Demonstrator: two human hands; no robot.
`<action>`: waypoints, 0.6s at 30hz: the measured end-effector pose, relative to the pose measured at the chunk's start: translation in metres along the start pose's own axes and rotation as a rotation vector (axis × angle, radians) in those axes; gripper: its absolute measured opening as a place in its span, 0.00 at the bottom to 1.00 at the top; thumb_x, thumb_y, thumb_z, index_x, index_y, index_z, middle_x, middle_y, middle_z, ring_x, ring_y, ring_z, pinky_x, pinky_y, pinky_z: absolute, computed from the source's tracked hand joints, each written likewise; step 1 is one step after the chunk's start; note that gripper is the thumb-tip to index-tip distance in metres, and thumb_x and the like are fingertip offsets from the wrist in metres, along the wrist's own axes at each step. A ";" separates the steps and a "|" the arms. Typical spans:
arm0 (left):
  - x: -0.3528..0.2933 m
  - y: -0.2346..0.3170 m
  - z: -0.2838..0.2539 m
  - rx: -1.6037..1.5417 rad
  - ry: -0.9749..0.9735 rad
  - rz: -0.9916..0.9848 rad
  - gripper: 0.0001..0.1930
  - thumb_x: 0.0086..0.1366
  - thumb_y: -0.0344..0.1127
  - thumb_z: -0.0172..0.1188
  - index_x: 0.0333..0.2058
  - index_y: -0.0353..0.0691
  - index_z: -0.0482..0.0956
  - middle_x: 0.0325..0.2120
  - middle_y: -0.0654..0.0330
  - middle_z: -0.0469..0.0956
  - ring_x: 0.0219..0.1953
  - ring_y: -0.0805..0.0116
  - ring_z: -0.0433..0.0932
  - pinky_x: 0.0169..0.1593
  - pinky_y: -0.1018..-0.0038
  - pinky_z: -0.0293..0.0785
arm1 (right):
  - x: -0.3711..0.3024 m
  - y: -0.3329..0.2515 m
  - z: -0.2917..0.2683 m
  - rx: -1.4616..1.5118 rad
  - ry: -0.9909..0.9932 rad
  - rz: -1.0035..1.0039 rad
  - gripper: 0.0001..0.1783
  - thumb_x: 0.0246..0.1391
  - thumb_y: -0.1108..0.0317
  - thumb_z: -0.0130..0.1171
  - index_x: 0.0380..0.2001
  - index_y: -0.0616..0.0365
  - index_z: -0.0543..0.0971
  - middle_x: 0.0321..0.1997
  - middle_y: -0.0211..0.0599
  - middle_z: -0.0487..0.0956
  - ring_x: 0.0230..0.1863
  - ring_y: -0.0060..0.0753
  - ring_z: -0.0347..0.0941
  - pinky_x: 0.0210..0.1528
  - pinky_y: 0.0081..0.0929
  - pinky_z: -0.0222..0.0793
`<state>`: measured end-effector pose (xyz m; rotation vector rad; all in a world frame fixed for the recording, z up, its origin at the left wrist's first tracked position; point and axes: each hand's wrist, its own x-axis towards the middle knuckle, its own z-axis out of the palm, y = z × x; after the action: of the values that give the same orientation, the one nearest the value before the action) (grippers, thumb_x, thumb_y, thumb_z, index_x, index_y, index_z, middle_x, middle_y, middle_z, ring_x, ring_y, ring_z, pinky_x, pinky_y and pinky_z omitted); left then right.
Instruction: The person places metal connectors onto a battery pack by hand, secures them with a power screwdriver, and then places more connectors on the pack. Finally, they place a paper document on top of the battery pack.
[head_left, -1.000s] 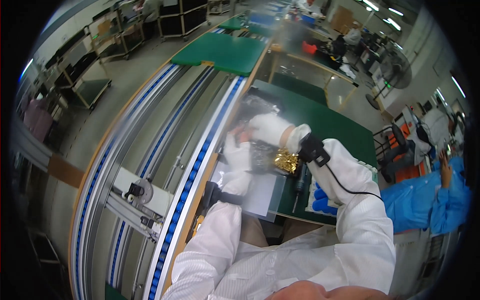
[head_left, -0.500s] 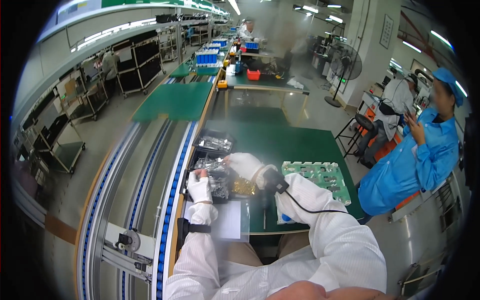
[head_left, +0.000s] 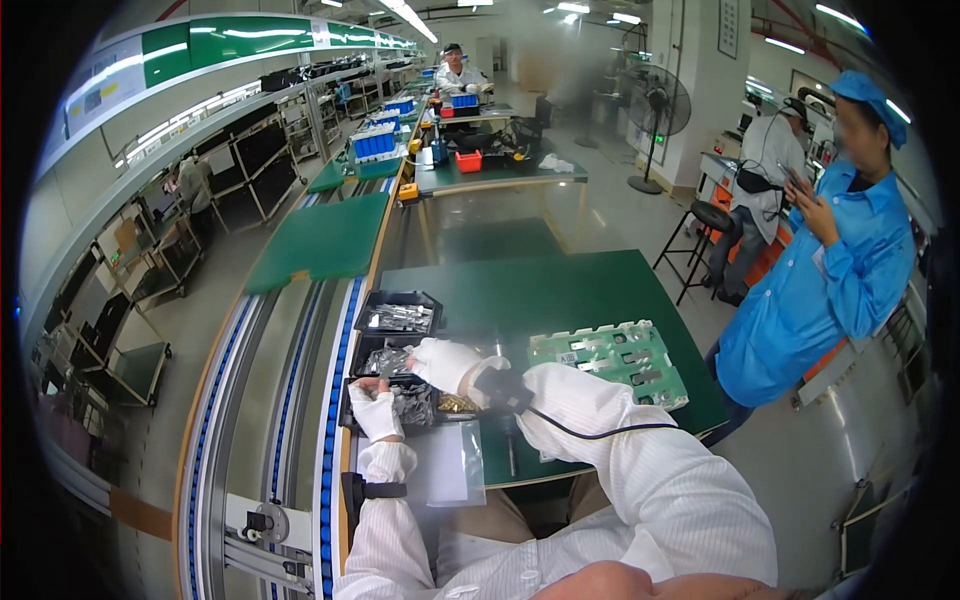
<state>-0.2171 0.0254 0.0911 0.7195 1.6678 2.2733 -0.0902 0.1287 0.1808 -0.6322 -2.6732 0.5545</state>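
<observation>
My left hand (head_left: pixel 375 412), in a white glove with bare fingertips, is at the left edge of the black parts bins. Its fingers are closed together; whatever they pinch is too small to make out. Just to the right, my right hand (head_left: pixel 447 366), gloved the same way, reaches over the middle bin (head_left: pixel 362 372) of shiny metal pieces. Its fingertips are drawn together close to the left fingers, and any part between them is unclear. Silvery parts (head_left: pixel 415 405) fill the near bin. Small brass-coloured pieces (head_left: pixel 457 404) lie partly hidden under my right wrist.
A far bin (head_left: pixel 400 318) holds more metal pieces. On the green table (head_left: pixel 510 278) sit a light green plastic tray (head_left: pixel 610 362) with metal strips and a dark slim tool (head_left: pixel 513 455). A paper sheet (head_left: pixel 440 465) lies nearest me. A roller conveyor (head_left: pixel 340 365) runs left; a blue-coated person (head_left: pixel 810 290) stands right.
The view has tilted up and shifted, so the table sits differently. My right hand has come closer to my left hand, now covering much of the brass-coloured pieces.
</observation>
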 end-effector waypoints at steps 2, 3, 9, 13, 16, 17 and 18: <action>0.000 0.000 0.003 0.064 0.000 0.081 0.08 0.64 0.25 0.53 0.42 0.37 0.69 0.24 0.64 0.72 0.18 0.80 0.69 0.21 0.84 0.68 | -0.001 0.003 0.002 0.012 0.006 -0.013 0.16 0.57 0.55 0.48 0.36 0.52 0.79 0.39 0.43 0.75 0.41 0.48 0.74 0.44 0.41 0.70; -0.001 0.003 0.007 0.063 -0.010 0.077 0.08 0.64 0.25 0.53 0.42 0.37 0.69 0.24 0.64 0.72 0.18 0.80 0.69 0.21 0.84 0.68 | -0.001 0.009 0.005 0.017 0.040 -0.023 0.14 0.55 0.57 0.50 0.35 0.52 0.79 0.39 0.43 0.75 0.41 0.48 0.74 0.44 0.41 0.70; 0.001 0.000 0.003 0.074 -0.106 -0.114 0.07 0.66 0.30 0.52 0.42 0.39 0.71 0.25 0.66 0.71 0.19 0.81 0.69 0.20 0.85 0.68 | 0.005 0.014 0.010 0.039 0.051 -0.027 0.09 0.53 0.64 0.52 0.34 0.52 0.79 0.37 0.42 0.76 0.41 0.46 0.75 0.43 0.40 0.71; -0.006 0.010 0.002 0.022 -0.125 -0.146 0.04 0.65 0.28 0.52 0.38 0.39 0.72 0.26 0.67 0.71 0.21 0.81 0.69 0.21 0.83 0.69 | 0.002 0.010 0.003 0.097 0.047 -0.075 0.07 0.50 0.67 0.55 0.32 0.54 0.79 0.36 0.41 0.77 0.41 0.45 0.75 0.42 0.36 0.71; -0.006 0.009 0.004 0.090 -0.219 -0.137 0.02 0.64 0.29 0.54 0.35 0.40 0.70 0.24 0.67 0.71 0.19 0.81 0.70 0.22 0.84 0.67 | 0.001 0.012 0.002 0.160 0.069 -0.139 0.06 0.49 0.68 0.56 0.31 0.54 0.80 0.37 0.41 0.78 0.41 0.45 0.75 0.42 0.36 0.71; -0.001 0.001 -0.003 0.132 -0.252 -0.049 0.02 0.63 0.28 0.55 0.34 0.40 0.70 0.23 0.67 0.71 0.19 0.80 0.70 0.22 0.84 0.67 | 0.003 0.008 0.002 0.205 0.092 -0.192 0.06 0.48 0.68 0.57 0.30 0.54 0.80 0.37 0.41 0.78 0.41 0.45 0.75 0.42 0.36 0.71; 0.003 -0.007 -0.007 0.174 -0.285 0.037 0.03 0.63 0.27 0.55 0.34 0.40 0.70 0.23 0.67 0.71 0.19 0.80 0.70 0.23 0.83 0.67 | 0.004 0.004 0.001 0.208 0.091 -0.198 0.06 0.48 0.68 0.57 0.30 0.54 0.80 0.37 0.41 0.78 0.41 0.45 0.75 0.42 0.36 0.71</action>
<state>-0.2238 0.0226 0.0838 1.0650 1.7372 1.9519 -0.0924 0.1335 0.1790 -0.3221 -2.5122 0.7168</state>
